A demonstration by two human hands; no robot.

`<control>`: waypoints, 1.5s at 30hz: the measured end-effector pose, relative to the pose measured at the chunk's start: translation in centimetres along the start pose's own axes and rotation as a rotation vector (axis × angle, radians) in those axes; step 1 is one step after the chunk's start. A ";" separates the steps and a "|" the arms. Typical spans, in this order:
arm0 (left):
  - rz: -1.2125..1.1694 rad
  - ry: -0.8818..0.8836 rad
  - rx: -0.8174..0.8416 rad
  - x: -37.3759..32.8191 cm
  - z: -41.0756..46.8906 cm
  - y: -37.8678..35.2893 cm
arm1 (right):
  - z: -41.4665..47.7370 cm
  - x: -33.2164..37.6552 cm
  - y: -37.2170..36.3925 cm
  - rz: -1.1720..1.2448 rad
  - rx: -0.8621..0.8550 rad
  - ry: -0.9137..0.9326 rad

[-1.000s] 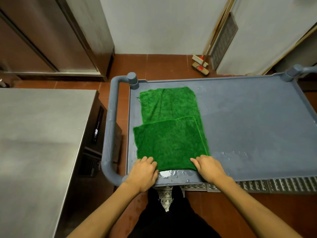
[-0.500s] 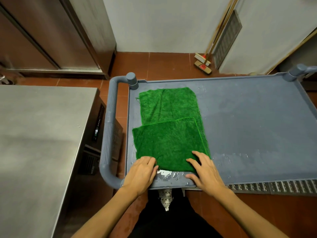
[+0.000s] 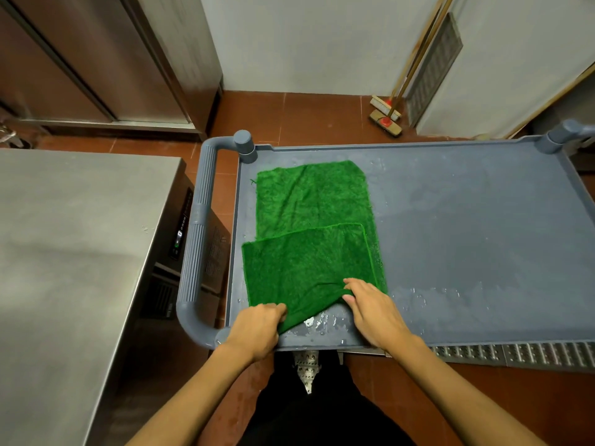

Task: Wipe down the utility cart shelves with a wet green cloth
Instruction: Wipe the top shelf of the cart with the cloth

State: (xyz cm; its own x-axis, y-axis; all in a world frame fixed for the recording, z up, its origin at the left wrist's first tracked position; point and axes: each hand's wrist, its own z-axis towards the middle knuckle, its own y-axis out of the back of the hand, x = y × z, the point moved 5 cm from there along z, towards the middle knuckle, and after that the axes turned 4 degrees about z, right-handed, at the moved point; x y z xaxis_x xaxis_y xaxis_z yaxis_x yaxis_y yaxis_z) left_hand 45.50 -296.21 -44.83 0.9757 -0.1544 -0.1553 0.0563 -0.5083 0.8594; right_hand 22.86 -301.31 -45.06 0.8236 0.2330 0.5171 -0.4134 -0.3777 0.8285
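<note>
A green cloth (image 3: 309, 239) lies on the left part of the grey cart's top shelf (image 3: 467, 226), its near half folded over the far half. My left hand (image 3: 257, 326) pinches the cloth's near left corner at the shelf's front edge. My right hand (image 3: 373, 307) grips the near right corner and has drawn it inward, so the near edge runs slanted. Wet patches and droplets shine on the shelf in front of and to the right of the cloth.
The cart's grey push handle (image 3: 196, 246) stands at its left end. A steel counter (image 3: 70, 252) is close beside it on the left. Brooms (image 3: 386, 117) lean on the far wall. A metal floor drain grate (image 3: 515, 355) runs under the cart's near edge.
My right hand has moved from the shelf's front edge up onto the cloth and pulled its near right corner inward. More wet shelf shows at the front. My left hand has stayed on its corner.
</note>
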 end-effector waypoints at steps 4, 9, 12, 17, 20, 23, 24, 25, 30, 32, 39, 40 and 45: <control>-0.077 0.003 0.195 -0.7 0.2 0.8 | -0.2 0.3 0.3 -0.011 0.087 -0.017; -0.239 0.074 0.417 -0.8 -0.3 1.6 | -0.4 0.3 0.1 -0.012 0.254 -0.100; -0.295 0.101 0.524 -1.0 -0.9 1.6 | -0.8 0.2 -0.6 0.040 0.405 -0.164; -0.350 0.085 0.599 -0.9 -1.5 2.7 | -0.5 0.6 0.5 0.181 0.587 -0.210; -0.399 0.060 0.533 0.3 -0.8 5.1 | 0.2 1.1 2.2 0.149 0.674 -0.156; -0.399 0.065 0.299 2.6 1.3 8.7 | 2.6 1.4 4.9 0.138 0.573 -0.099; -0.373 0.071 0.202 3.3 2.2 9.9 | 3.8 1.5 5.9 0.134 0.495 -0.082; -0.330 0.083 0.099 4.0 3.4 10.9 | 5.2 1.6 7.0 0.120 0.411 -0.063; -0.147 0.229 -0.311 5.9 8.7 14.5 | 12.5 1.5 9.9 0.046 0.050 -0.054; -0.170 0.328 -0.447 6.1 10.0 15.1 | 14.5 0.8 10.3 0.048 -0.112 -0.084; -0.108 0.153 -0.566 2.7 10.2 9.5 | 11.6 1.1 5.2 -0.021 -0.219 0.095; -0.075 0.086 -0.575 1.9 9.5 8.2 | 10.3 1.2 3.7 -0.040 -0.175 0.155; 0.045 -0.154 -0.374 0.6 6.4 3.2 | 4.9 -0.8 -0.4 -0.047 0.009 0.229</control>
State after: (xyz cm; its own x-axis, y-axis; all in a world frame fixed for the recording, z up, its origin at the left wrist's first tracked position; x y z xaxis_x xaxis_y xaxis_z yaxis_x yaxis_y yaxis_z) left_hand 44.86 -303.37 -45.29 0.9376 -0.3087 -0.1598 0.1149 -0.1588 0.9806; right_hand 24.25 -305.77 -46.85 0.7318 0.4476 0.5139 -0.3722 -0.3692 0.8516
